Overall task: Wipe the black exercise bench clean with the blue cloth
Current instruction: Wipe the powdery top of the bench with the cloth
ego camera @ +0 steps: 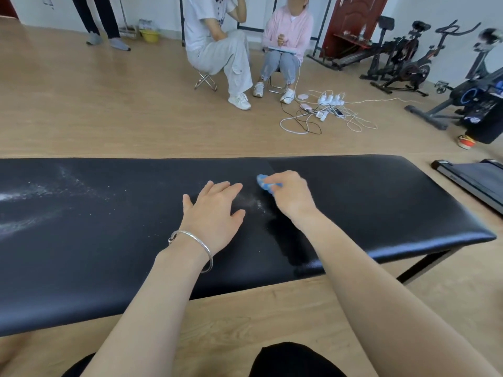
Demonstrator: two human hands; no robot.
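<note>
Right hand [292, 195] pinches the bunched blue cloth [263, 183] mid-bench [381, 191], towards the far edge. Left hand [215, 210] presses flat just beside, fingers spread. White powder [40, 191] lies leftward along the bench's length, so the next stroke probably goes left.

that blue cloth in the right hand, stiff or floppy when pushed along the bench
Probably floppy: the blue cloth is bunched small inside the right hand. Likely light too, since that one hand alone holds it against the bench.
</note>
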